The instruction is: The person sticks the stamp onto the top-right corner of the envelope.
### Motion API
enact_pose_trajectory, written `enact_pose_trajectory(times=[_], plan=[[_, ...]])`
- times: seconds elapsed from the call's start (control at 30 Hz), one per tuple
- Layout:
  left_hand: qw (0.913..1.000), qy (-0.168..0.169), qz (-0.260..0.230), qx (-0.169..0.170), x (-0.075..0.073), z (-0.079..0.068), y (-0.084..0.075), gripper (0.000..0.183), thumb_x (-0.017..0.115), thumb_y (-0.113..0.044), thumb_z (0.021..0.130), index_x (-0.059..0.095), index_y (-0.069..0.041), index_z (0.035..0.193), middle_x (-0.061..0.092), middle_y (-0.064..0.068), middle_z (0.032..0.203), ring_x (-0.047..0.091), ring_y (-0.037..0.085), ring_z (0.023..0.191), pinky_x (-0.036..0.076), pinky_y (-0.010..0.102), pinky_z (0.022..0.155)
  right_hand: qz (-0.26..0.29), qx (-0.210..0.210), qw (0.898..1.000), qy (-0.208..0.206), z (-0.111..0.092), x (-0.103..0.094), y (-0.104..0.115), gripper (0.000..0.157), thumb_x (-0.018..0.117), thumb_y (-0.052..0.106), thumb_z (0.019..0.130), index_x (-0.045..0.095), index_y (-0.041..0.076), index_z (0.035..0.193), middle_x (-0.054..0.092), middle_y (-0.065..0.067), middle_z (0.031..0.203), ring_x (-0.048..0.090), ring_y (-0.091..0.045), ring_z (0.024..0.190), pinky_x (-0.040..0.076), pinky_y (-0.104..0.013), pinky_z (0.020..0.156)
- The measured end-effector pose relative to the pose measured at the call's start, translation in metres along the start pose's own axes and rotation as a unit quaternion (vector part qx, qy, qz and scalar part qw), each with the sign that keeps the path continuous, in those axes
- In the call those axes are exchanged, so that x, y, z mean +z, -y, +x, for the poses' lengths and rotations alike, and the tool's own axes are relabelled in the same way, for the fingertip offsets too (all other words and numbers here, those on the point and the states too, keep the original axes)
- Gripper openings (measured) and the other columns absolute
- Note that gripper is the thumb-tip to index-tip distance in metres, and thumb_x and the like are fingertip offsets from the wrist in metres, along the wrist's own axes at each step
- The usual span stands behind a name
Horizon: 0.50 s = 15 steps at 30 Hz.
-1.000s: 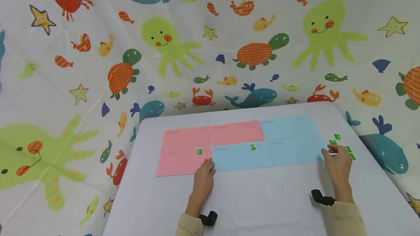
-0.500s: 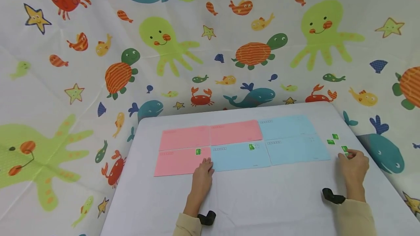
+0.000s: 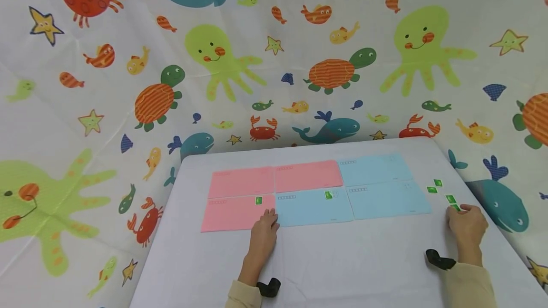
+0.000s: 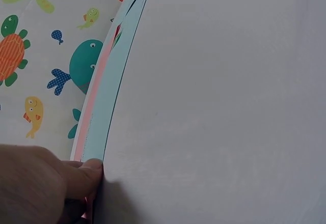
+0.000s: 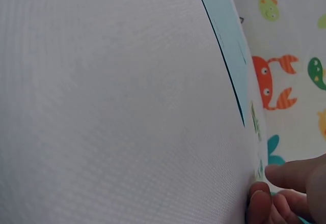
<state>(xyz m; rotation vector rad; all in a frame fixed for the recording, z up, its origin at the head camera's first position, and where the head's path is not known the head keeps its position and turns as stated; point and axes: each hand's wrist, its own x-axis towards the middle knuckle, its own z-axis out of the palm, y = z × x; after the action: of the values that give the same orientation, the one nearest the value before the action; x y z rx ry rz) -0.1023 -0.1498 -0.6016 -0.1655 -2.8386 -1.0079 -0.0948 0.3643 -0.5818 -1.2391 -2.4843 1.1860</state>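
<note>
My left hand (image 3: 263,234) rests with its fingertips on the lower right corner of a pink envelope (image 3: 231,217), by the edge of the neighbouring blue envelope (image 3: 308,213). Each of these two bears a green stamp near its upper right corner. To the right, my right hand (image 3: 468,225) has its fingertips at the nearest loose green stamp (image 3: 455,207), partly covering it. In the right wrist view, the index finger (image 5: 288,174) and thumb stand slightly apart. Another green stamp (image 3: 451,199) lies just above it, with two more stamps (image 3: 432,189) farther left.
Two pink envelopes (image 3: 241,182) and a blue envelope (image 3: 372,172) form the back row. Another blue envelope (image 3: 387,201) ends the front row at right. All lie on a white-covered table (image 3: 342,265), before a curtain (image 3: 274,70) printed with sea animals.
My right hand has moved right and toward me, from beside the blue envelope to the nearest loose stamp. The left hand stays on the pink envelope.
</note>
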Motion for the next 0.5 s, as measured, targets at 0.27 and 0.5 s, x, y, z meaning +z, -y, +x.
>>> enact_pose_trajectory(times=[0.27,0.5], plan=[[0.9997,0.007,0.022,0.011,-0.003,0.0,-0.001,0.03,0.067,-0.002,0.092,0.069,0.003,0.121,0.064,0.018,0.135,0.058,0.034,0.132,0.048,0.05,0.106,0.009,0.029,0.999,0.018,0.003,0.001,0.0,0.067,0.05,0.028,0.1,0.031,-0.014,0.148,0.036,-0.04,0.136,0.031,-0.05,0.127,0.039,-0.06,0.096],[0.9983,0.036,0.045,0.014,-0.012,0.003,-0.005,0.031,0.068,-0.005,0.092,0.069,0.003,0.122,0.065,0.018,0.135,0.058,0.035,0.132,0.05,0.049,0.104,-0.002,0.025,0.999,0.027,0.003,-0.001,0.002,0.057,0.05,0.022,0.102,0.037,-0.016,0.142,0.043,-0.038,0.126,0.036,-0.049,0.121,0.041,-0.057,0.091]])
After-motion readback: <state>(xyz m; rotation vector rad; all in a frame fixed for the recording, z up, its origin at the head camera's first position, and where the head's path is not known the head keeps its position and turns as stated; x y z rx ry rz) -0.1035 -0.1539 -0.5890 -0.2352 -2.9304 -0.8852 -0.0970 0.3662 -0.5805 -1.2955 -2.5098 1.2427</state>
